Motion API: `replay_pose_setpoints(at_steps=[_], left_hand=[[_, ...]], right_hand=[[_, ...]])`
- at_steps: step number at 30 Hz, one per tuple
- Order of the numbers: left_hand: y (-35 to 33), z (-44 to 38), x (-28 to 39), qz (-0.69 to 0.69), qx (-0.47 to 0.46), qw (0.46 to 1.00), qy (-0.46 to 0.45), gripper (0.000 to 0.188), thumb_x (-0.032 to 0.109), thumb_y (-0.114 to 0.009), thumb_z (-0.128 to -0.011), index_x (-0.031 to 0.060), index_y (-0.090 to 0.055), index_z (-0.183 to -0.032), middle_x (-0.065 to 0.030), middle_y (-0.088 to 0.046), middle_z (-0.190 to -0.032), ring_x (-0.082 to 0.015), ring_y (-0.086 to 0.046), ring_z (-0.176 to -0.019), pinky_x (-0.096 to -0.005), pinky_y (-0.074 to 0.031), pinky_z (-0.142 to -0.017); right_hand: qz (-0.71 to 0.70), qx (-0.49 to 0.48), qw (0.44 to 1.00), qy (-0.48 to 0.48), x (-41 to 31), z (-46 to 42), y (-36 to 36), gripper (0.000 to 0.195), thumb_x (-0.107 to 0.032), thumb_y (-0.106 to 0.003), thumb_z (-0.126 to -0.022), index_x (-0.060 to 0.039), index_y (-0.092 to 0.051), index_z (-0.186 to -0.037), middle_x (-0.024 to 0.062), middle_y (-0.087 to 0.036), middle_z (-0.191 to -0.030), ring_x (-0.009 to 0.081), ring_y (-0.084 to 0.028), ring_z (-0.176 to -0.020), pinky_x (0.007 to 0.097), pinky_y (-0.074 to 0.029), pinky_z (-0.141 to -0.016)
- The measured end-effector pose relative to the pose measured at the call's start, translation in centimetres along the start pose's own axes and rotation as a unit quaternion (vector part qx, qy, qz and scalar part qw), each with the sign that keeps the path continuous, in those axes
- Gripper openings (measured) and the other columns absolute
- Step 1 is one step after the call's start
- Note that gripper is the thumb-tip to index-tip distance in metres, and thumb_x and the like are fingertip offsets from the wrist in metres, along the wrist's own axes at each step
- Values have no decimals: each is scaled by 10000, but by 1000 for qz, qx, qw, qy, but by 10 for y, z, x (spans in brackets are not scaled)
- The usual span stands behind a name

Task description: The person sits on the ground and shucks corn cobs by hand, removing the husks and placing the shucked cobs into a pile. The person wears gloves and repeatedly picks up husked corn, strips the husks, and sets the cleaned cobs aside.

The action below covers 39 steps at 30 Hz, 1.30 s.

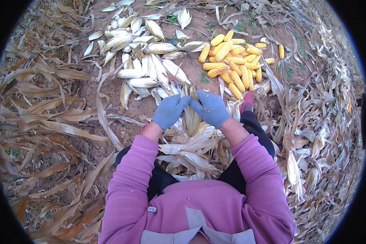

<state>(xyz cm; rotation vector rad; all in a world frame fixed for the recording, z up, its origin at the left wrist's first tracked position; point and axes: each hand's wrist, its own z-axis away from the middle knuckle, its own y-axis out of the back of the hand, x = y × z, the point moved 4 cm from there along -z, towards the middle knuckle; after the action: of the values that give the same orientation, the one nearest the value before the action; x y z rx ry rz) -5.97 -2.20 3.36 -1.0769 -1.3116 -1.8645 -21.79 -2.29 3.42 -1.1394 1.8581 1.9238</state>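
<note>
Both my hands wear blue-grey work gloves and meet at one ear of corn in its dry husk (191, 120), held upright in front of my body. My left hand (171, 110) grips the husk near its upper end from the left. From the right, my right hand (211, 108) pinches the same husk, thumbs close together. Any kernels inside are hidden by the leaves. Just beyond my hands lies a heap of unhusked corn ears (146, 61). To its right is a pile of bare yellow corn cobs (231, 58).
Loose stripped husks (198, 149) lie between my legs. Dry corn stalks and leaves (48, 122) cover the ground at left, and a broad bank of husks (317, 152) spreads at right. A pink shoe (247, 100) stands beside the yellow cobs on brown soil (91, 88).
</note>
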Motion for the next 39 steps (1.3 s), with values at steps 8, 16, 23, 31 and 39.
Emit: replay_pose_setpoints(at_steps=[8,16,23,31,39], left_hand=[[-6,1,8,-51,70,992,-91,275,260,-582,-874,-12,-564,-910,-199,-576,-815,-360,-558,-747,-404,-443,-674],[-16,23,39,280,-153,946,-62,237,166,-487,-937,-36,-590,-1007,-49,-606,-828,-145,-555,-778,-282,-442,-766],[-4,15,27,101,-211,972,-14,294,261,-511,-933,-12,-593,-863,-82,-534,-694,-150,-489,-635,-287,-423,-610],[-25,54,40,13,-284,941,-186,270,240,-570,-908,-29,-577,-884,-160,-578,-753,-264,-571,-719,-331,-453,-700],[-25,13,8,165,-15,986,-28,452,183,-660,-851,32,-474,-1234,-74,-568,-1013,-148,-547,-949,-295,-466,-844]], right_hand=[[62,-8,997,-52,10,-4,-14,260,-300,-505,-886,-44,-554,-893,220,-632,-757,410,-621,-700,502,-489,-635],[-124,227,939,-227,116,-16,23,316,-310,-525,-893,-26,-618,-994,222,-642,-834,350,-625,-790,422,-469,-710],[-425,249,837,-237,96,-13,30,245,-240,-533,-947,-35,-603,-1062,19,-602,-897,104,-538,-811,263,-437,-729],[-554,317,727,-252,114,-8,48,178,-174,-537,-944,-34,-589,-1041,63,-627,-893,156,-606,-745,285,-503,-699],[-667,211,704,-124,59,-23,35,219,-220,-487,-976,-20,-483,-1068,140,-637,-949,221,-634,-892,339,-518,-791]])
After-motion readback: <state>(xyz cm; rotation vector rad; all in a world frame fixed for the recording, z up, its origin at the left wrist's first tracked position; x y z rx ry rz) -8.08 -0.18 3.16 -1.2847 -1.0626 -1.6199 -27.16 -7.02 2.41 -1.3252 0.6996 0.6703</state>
